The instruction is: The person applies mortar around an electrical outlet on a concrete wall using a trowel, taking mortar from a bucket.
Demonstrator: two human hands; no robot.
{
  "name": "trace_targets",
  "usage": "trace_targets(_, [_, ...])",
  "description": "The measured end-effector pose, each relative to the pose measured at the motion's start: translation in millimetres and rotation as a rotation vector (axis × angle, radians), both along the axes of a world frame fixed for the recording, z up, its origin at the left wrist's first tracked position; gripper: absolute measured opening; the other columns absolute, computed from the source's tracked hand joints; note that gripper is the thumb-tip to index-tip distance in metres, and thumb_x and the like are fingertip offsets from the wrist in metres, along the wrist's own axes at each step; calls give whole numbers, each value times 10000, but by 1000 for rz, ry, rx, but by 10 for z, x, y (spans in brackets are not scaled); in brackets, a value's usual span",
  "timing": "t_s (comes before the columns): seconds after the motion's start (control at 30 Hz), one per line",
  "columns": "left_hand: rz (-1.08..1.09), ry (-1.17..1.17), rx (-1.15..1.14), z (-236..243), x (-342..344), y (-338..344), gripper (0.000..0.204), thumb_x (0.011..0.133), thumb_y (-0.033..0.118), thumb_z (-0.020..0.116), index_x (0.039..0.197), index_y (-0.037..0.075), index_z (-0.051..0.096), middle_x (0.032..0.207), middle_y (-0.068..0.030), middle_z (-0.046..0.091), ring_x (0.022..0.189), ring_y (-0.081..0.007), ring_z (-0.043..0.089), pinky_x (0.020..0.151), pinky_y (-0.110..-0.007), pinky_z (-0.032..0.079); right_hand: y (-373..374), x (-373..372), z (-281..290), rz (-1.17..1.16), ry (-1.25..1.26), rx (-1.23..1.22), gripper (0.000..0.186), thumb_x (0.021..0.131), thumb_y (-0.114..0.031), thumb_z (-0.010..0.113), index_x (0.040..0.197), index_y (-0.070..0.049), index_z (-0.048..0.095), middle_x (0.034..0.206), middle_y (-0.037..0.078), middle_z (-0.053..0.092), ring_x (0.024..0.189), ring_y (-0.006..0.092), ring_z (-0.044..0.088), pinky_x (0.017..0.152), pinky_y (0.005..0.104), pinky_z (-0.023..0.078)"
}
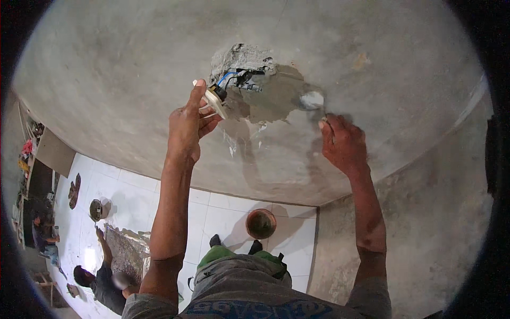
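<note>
My left hand [194, 122] grips a white electrical fitting [215, 104] with a dark back, beside a rough recess [249, 78] in the grey plastered wall [372, 64]. Blue and dark wires [226, 77] run from the fitting into the recess. My right hand [342, 143], lower right of the recess, is closed on the handle of a small trowel, whose pale metal blade [312, 101] lies at the edge of a darker plaster patch [273, 101].
A round bucket [261, 224] stands by my feet on white tiles [218, 215]. At lower left, a co-worker [98, 287] reaches toward another bucket [95, 210] beside a dirty sheet. A second person [42, 239] is near cluttered shelving [29, 154]. A wall [425, 212] rises at right.
</note>
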State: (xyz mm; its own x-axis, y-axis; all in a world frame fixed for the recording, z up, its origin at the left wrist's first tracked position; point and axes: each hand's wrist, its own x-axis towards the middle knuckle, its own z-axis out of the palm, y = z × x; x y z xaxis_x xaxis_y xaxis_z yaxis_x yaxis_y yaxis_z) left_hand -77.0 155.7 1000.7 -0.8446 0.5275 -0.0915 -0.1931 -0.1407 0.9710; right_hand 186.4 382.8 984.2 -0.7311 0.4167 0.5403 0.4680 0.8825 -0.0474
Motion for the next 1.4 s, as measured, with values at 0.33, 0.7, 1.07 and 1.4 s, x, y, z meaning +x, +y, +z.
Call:
trace_targets(0.33, [0,34,-48,-23,0,12,818,871,738,657,1135,-35,693,983,-156,723,923,-215,683,889,-321,485,192,244,336,103,355,-155,268,1044,-264,600,984,-14,675,761,158,665,675,336,675,669,418,532])
trace_targets(0.7, [-5,55,-79,-10,11,21,919,863,755,647,1204,-99,646,1044,-195,725,980,-234,693,936,-336,488,375,246,-933,126,456,-269,318,1033,-290,616,989,20,670,663,100,576,582,187,517,600,330,466])
trace_targets(1.07, [-16,69,-83,9,27,22,917,870,753,640,1221,-95,646,1025,-193,724,991,-223,693,946,-332,493,222,147,289,215,326,-456,448,1057,-402,579,975,26,683,624,32,488,598,110,429,560,310,412])
trace_targets(1.4, [-33,88,-90,49,50,20,898,882,748,625,1220,-84,648,1028,-187,713,979,-225,692,934,-333,491,246,46,-779,184,118,-396,284,1019,-277,594,965,-11,679,714,202,624,607,351,627,639,452,511])
